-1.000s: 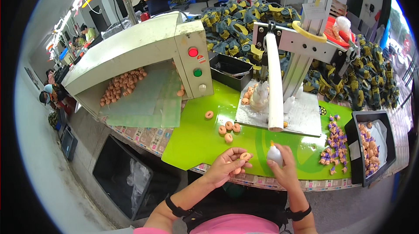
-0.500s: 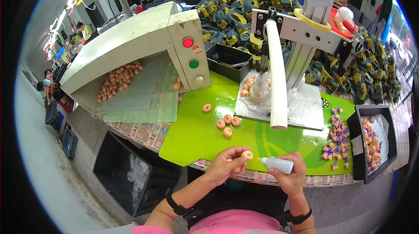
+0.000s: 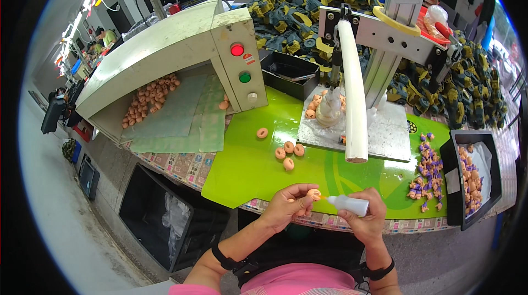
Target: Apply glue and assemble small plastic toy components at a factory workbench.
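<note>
At the near edge of the green table mat (image 3: 247,168), my left hand (image 3: 287,205) pinches a small orange ring (image 3: 314,193) between its fingertips. My right hand (image 3: 367,219) grips a small white squeeze bottle (image 3: 348,203) laid sideways, its nozzle touching the ring. Three loose orange rings (image 3: 289,153) lie on the mat just beyond my hands, and one more ring (image 3: 262,133) sits farther left.
A cream conveyor machine (image 3: 181,53) with red and green buttons carries orange rings. A press stand with a long white lever (image 3: 353,91) stands on a metal plate. Purple-and-orange parts (image 3: 424,171) and a black tray (image 3: 471,177) sit right. Dark parts pile behind.
My right hand has tipped the white bottle from upright to sideways and brought its nozzle against the ring in my left hand. Both hands have shifted slightly toward me.
</note>
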{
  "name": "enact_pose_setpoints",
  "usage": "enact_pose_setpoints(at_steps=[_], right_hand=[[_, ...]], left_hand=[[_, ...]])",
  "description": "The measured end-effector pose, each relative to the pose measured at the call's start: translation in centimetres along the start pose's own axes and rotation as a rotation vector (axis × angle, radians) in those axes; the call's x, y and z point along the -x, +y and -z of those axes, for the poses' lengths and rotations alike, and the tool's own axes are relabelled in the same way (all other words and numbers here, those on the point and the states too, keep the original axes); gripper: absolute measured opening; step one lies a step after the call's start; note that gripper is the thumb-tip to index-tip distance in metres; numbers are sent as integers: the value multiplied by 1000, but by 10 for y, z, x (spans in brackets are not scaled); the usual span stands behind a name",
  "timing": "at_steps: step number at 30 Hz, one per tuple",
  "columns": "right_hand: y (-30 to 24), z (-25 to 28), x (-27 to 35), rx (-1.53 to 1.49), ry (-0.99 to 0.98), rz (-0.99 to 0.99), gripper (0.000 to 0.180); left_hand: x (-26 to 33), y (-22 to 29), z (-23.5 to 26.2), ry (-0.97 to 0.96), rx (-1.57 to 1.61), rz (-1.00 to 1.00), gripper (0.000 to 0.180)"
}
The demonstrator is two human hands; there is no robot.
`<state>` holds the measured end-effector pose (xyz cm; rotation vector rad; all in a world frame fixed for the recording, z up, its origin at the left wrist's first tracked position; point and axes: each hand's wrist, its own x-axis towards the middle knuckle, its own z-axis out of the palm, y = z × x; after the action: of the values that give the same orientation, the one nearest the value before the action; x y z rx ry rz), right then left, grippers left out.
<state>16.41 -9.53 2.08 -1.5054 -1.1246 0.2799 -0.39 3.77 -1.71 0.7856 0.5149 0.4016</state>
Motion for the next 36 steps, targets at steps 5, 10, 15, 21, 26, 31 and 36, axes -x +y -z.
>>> enact_pose_setpoints(at_steps=[5,10,15,21,26,31,36], right_hand=[[-1,1,0,-9,12,1,34],[0,1,-1,19,7,9,34],[0,3,-2,59,12,29,33],[-7,9,1,136,2,53,32],[-4,9,6,138,-27,69,34],[28,-4,5,-19,199,-133,37],[47,-20,-15,126,53,-48,36]], left_hand=[[0,0,4,-25,-8,16,32],[0,2,-1,5,-8,-1,29],[0,3,-4,24,-25,13,28],[1,-2,2,28,-16,-3,27],[2,-1,3,34,-14,-4,28],[-2,-3,2,-25,12,19,31],[6,2,-2,5,143,69,34]])
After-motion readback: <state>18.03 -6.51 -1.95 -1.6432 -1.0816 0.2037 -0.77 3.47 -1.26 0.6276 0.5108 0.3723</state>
